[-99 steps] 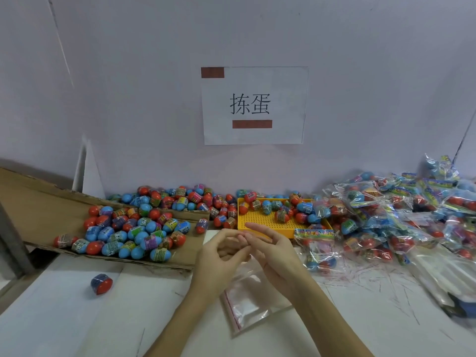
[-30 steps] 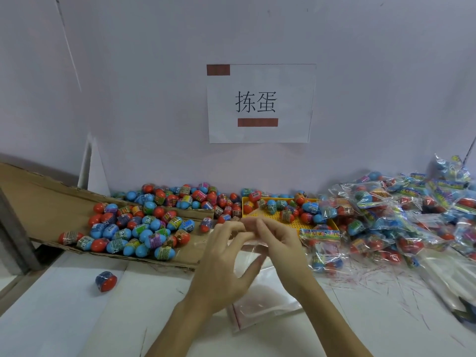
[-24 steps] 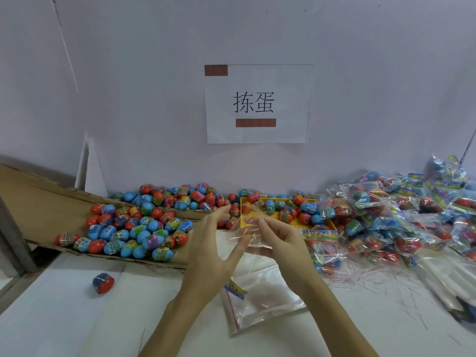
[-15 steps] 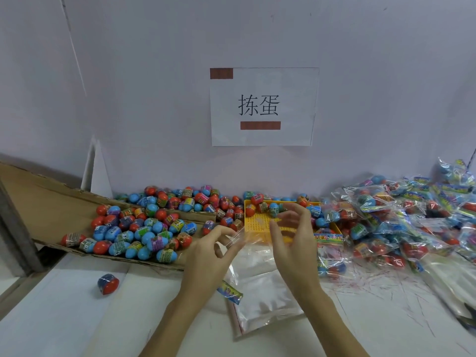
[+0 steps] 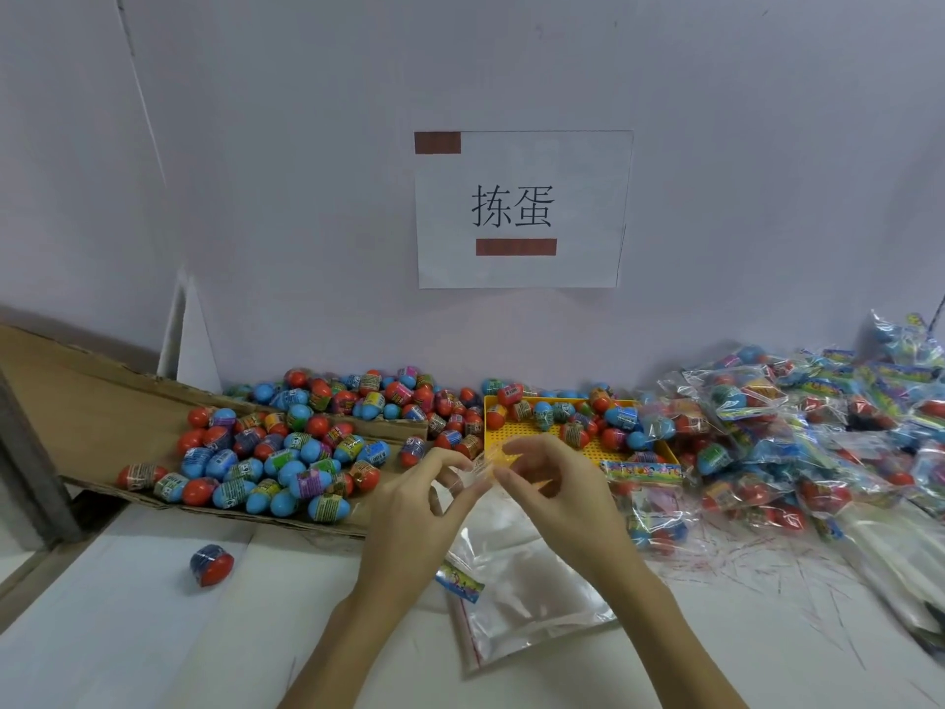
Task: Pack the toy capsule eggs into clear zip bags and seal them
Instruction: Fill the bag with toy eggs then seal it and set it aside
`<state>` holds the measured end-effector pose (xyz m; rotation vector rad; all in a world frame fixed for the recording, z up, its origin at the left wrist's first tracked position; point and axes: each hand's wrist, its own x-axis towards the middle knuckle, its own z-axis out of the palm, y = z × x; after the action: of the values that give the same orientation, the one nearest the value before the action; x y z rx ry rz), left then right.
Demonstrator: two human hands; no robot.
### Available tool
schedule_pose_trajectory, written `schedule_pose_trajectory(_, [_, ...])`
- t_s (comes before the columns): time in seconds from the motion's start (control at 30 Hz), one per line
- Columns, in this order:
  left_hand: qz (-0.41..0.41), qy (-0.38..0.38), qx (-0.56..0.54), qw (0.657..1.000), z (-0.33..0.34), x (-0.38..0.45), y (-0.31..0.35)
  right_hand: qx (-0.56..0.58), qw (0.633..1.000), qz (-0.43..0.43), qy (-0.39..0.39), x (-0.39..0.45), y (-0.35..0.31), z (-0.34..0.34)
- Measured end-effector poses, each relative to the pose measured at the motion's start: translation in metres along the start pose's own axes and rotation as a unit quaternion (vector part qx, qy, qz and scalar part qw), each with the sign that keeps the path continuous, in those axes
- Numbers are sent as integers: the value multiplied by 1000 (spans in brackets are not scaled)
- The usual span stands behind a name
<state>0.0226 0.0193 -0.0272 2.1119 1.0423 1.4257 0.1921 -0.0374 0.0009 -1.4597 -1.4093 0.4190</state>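
Head view shows the left hand (image 5: 409, 509) and right hand (image 5: 557, 483) each pinching the mouth of a thin, limp, slippery clear zip bag (image 5: 478, 465) above the counter (image 5: 128, 631), best held by its stiffer zip edge, near the light, hard capsule eggs (image 5: 266, 468).

**One sign I can read**

From my feed, the only legible writing is on the white paper sheet (image 5: 521, 209) stuck to the wall: two large black characters, 拣蛋. A brown bar sits at its top left corner and another under the characters, both blank. The bands around the capsule eggs (image 5: 266, 452) and the colourful header cards on the packed bags (image 5: 767, 427) carry print, but it is too small for me to read.
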Motion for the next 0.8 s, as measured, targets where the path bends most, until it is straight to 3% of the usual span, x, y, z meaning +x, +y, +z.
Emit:
schedule_pose_trajectory(0.17, [56,-13,79,995,-2,-1,-3,144,980,128,-52,-1,-5,-10])
schedule_pose_trajectory(0.27, [111,-15,121,986,-2,-1,-4,129,977,123,-113,-2,-4,-19])
schedule_pose_trajectory(0.37, [127,-23,124,984,-3,-1,-4,141,977,104,-119,0,-5,-24])
schedule_pose_trajectory(0.47, [54,-42,89,994,-6,1,-2,175,977,80,-88,1,-4,-26])
schedule_pose_trajectory(0.57, [-44,-61,-31,997,-9,3,-4,182,979,81,-35,2,-3,-26])
schedule_pose_trajectory(0.67, [-62,-92,-93,990,-9,5,-5,174,981,86,6,2,0,-25])
schedule_pose_trajectory(0.8, [-55,-79,-86,992,-8,6,-12,165,979,100,-60,3,1,-29])
